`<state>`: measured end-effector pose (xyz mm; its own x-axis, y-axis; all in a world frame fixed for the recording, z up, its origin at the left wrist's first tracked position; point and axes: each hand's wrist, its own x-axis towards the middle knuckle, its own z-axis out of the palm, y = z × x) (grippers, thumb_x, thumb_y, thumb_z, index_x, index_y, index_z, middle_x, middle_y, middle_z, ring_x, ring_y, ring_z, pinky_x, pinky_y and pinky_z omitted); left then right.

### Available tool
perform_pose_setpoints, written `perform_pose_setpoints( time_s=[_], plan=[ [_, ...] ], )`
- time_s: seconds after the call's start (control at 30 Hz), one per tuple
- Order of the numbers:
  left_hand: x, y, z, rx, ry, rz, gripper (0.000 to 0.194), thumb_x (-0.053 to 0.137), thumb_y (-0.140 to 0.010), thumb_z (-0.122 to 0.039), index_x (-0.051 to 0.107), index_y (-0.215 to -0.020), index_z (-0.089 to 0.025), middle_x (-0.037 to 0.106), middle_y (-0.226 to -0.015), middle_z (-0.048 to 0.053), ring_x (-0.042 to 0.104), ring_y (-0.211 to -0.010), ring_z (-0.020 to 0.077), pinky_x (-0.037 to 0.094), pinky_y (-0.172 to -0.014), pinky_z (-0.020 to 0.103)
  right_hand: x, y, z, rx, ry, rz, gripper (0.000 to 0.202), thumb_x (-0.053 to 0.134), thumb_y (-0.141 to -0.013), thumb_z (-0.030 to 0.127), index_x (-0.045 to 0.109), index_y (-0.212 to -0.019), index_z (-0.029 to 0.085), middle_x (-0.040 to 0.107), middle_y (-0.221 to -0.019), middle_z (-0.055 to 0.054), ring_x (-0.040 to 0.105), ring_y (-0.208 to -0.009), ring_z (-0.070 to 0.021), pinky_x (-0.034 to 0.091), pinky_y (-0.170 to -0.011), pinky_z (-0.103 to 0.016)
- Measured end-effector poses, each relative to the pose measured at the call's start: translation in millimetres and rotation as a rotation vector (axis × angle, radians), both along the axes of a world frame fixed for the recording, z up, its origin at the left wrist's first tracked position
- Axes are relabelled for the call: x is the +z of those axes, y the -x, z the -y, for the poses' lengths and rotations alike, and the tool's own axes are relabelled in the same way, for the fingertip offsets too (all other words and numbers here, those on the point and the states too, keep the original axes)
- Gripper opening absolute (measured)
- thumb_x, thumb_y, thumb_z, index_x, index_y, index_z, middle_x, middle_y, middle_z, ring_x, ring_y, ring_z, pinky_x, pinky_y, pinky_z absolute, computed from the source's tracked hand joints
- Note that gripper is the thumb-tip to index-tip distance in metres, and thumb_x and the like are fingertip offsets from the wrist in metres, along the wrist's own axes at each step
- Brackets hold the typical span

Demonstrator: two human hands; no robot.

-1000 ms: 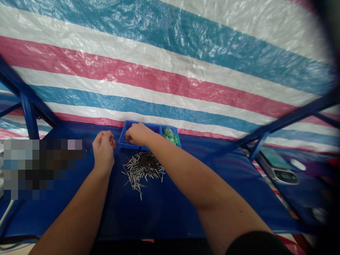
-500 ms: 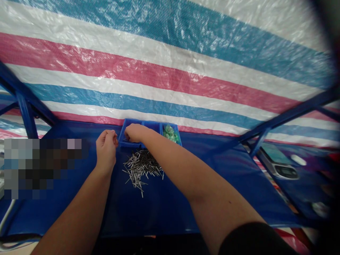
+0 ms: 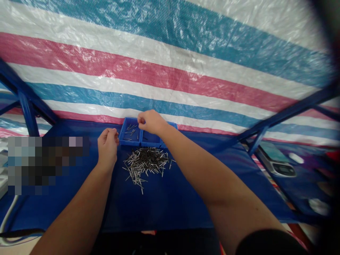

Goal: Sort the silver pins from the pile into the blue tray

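My right hand (image 3: 152, 121) hangs over the middle of a blue compartment tray (image 3: 120, 139), its fingers pinched together; whatever they hold is too small to make out. Several thin metal pins (image 3: 130, 131) lie scattered in the left compartment, and a dark one lies in the middle compartment. Just left of the tray, my left hand (image 3: 107, 143) is raised with its fingers curled closed, their contents hidden. In front of the tray spreads a heap of thin pins (image 3: 145, 161), some silvery and some dark. My right hand and forearm cover much of the tray's right compartment.
The tray and heap rest on a blue table (image 3: 159, 209). Behind it hangs a striped plastic sheet (image 3: 170, 71). Blue metal frame bars (image 3: 28, 109) stand at both sides. A digital scale (image 3: 281, 168) is at the right, and a white cable (image 3: 9, 216) at the left.
My right hand has moved from the left compartment up and right to above the middle one, uncovering the pins there. My left hand has hardly moved.
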<state>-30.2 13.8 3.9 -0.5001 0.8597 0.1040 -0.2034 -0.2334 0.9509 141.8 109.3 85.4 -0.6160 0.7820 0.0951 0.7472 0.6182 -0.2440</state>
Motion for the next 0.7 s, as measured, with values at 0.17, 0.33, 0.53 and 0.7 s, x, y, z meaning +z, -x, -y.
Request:
perform_pose_setpoints(
  time_s=[0.17,0.33,0.53,0.7],
  plan=[
    [0.5,-1.1,0.4,0.001,0.002,0.007,0.023,0.063,-0.081,-0.031,0.050,-0.066,-0.020,0.036,-0.051,-0.008,0.032,-0.044,0.0070,0.024,-0.043,0.021,2.8,-33.8,29.2,-0.114,-0.026,0.051,0.019,0.070,-0.082,0.019,0.077,-0.100,0.017,0.070,-0.100,-0.012,0.062,-0.093,-0.0243,0.046,-0.084,-0.040],
    [-0.1,-3.8,1.4,0.011,-0.020,-0.034,0.024,0.062,-0.082,-0.030,0.049,-0.065,-0.020,0.035,-0.051,-0.008,0.032,-0.044,0.0072,0.025,-0.043,0.021,-16.1,-58.4,94.3,-0.068,0.103,-0.151,0.014,0.068,-0.088,0.024,0.075,-0.098,0.020,0.071,-0.093,-0.005,0.064,-0.087,-0.0182,0.047,-0.080,-0.032],
    [-4.5,-9.6,4.0,-0.031,-0.046,-0.113,0.025,0.063,-0.083,-0.032,0.049,-0.067,-0.021,0.035,-0.052,-0.007,0.032,-0.045,0.0076,0.024,-0.043,0.022,-45.6,-62.2,143.3,0.110,0.367,-0.191,0.009,0.068,-0.084,0.016,0.074,-0.090,0.018,0.072,-0.081,0.000,0.062,-0.072,-0.0114,0.040,-0.067,-0.024],
    [-10.0,-12.8,7.8,-0.062,-0.070,-0.280,0.025,0.061,-0.087,-0.034,0.053,-0.068,-0.020,0.039,-0.054,-0.006,0.036,-0.047,0.0087,0.027,-0.045,0.023,-54.0,-51.5,155.6,0.282,0.319,-0.059,0.015,0.078,-0.079,0.029,0.075,-0.092,0.021,0.072,-0.085,0.001,0.063,-0.078,-0.0146,0.037,-0.065,-0.025]
  ],
)
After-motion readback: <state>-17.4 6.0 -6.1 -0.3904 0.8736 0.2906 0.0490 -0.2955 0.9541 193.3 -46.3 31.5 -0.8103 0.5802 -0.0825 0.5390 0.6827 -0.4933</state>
